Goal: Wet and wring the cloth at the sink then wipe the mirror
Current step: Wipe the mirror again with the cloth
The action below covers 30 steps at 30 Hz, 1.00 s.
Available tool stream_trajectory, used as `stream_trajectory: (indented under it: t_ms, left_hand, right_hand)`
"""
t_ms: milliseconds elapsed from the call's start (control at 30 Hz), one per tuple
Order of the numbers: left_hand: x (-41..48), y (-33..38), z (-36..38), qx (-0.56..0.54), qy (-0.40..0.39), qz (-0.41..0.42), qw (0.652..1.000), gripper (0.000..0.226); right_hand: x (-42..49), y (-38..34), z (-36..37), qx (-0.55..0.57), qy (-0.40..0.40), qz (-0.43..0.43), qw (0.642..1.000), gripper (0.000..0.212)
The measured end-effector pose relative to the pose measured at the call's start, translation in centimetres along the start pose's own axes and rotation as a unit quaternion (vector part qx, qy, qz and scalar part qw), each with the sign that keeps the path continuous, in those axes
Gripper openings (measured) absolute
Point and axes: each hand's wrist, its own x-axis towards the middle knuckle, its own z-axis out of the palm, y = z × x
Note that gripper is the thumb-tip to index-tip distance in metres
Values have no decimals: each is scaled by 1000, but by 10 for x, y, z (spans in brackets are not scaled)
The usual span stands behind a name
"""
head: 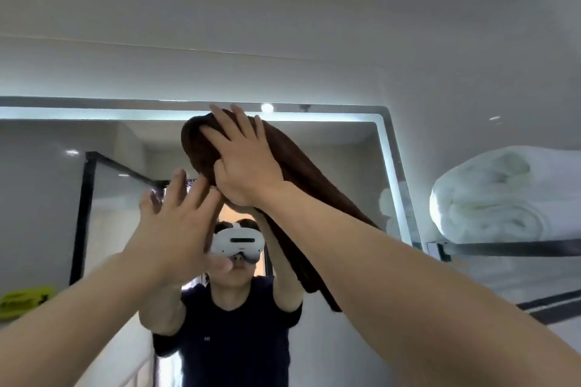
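A dark brown cloth [298, 166] is pressed flat against the mirror [345, 148] near its lit top edge. My right hand [242, 154] lies spread on the cloth, fingers pointing up, holding it to the glass. The cloth's loose end hangs down under my right forearm. My left hand [176, 223] is raised just below and left of the right one, fingers apart, palm toward the mirror, holding nothing. The mirror reflects a person in a dark shirt wearing a white headset. The sink is out of view.
Rolled white towels [503, 195] lie on a glass shelf [509, 248] on the wall right of the mirror. A black-framed glass shower screen [91, 198] and a yellow-green object [25, 298] show in the reflection at left. White wall fills the space above.
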Motion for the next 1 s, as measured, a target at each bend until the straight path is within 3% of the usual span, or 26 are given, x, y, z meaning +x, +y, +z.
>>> stream_trajectory:
  t_ms: [100,200,300,433,567,667,733,800,867,933,1000]
  left_hand:
    - [0,2,-2,9,-24,-14,1000,124]
    - [1,5,-6,4,-67,-41,997,126]
    - [-1,7,-8,-1,-74,-47,996,126]
    - [0,9,-9,5,-79,-52,995,126]
    - [-1,10,-10,-17,-67,-53,996,128]
    - [-1,10,-8,-1,-73,-49,996,128]
    - [-2,9,-9,9,-81,-47,996,128]
    - [-2,10,-11,13,-84,-51,995,128]
    - [-3,13,-13,4,-85,-56,995,129]
    - [-2,14,-15,-5,-80,-58,995,129]
    - [-2,13,-17,2,-85,-57,995,129]
  right_hand:
    - [-2,43,-18,-18,-35,-62,997,61]
    - [-11,106,-40,-13,13,98,995,59]
    - [-39,163,-52,-11,66,235,970,61]
    - [-92,181,-46,-27,87,266,960,60]
    - [-166,139,-24,-14,102,328,939,59]
    - [-233,75,1,-2,48,251,967,56]
    - [-270,38,15,2,-38,49,998,51]
    - [-281,28,16,-2,-135,-194,972,45]
    - [-260,44,8,-15,-154,-303,940,44]
    - [-215,72,0,-30,-73,-219,972,48]
    - [-159,104,-11,-32,51,-27,998,51]
